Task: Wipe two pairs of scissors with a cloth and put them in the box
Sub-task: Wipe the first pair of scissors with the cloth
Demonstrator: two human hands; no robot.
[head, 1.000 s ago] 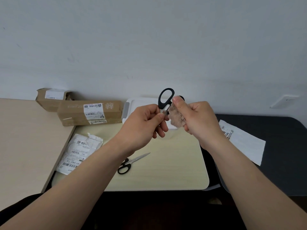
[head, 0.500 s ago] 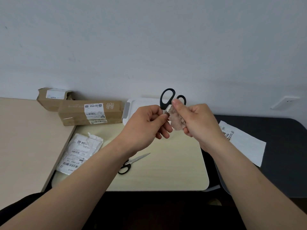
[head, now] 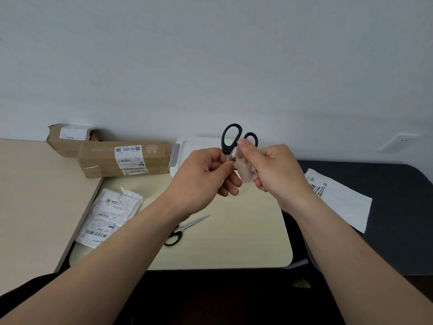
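Head view, centre of frame: the left hand (head: pixel 201 181) pinches the black-handled steel scissors (head: pixel 230 141) just below the loops, handles pointing up. Since a second ago the scissors have slid up a bit and the second, smaller loop has come out from behind the right thumb. The right hand (head: pixel 274 174) is closed on a crumpled beige cloth (head: pixel 244 168), thumb pressing it onto the blades; the blades are hidden inside cloth and fingers. Hands sit about where they were.

A white plastic box with grey latch (head: pixel 185 148) sits behind the hands, mid frame against the wall; its inside is not visible, contents cannot be told. The second pair of black-handled scissors (head: pixel 185 228) lies closed on the pale rounded tabletop (head: pixel 234 242), lower centre, partly under the left forearm, unmoved.

Upper left: two brown cardboard parcels (head: pixel 121 160) with labels. Left: white plastic mailer (head: pixel 110 216). Right: white mailer (head: pixel 339 200) on the black surface (head: pixel 398 207).
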